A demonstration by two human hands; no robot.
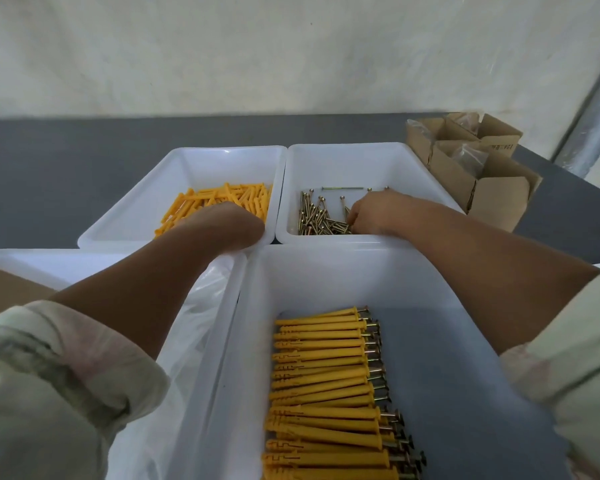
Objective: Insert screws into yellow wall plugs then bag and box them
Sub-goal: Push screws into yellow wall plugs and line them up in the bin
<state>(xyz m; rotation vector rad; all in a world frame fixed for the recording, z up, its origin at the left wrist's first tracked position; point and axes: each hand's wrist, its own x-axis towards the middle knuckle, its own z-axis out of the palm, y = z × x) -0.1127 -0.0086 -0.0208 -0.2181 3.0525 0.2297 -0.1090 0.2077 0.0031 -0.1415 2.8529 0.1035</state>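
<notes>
Loose yellow wall plugs (243,199) lie in the far left white bin (222,150). My left hand (229,220) reaches down into them; its fingers are hidden behind the wrist. Brass screws (317,216) are piled in the far right white bin (347,147). My right hand (378,213) is in that bin, its fingers curled down onto the right edge of the pile. The near white bin (326,268) holds several plugs with screws in them (326,375), laid in a row with the screw heads to the right.
Open cardboard boxes (482,174) with clear bags inside stand at the back right of the grey table. A white bin at the near left holds clear plastic bags (194,306) and a piece of cardboard (0,289). A pale wall rises behind the table.
</notes>
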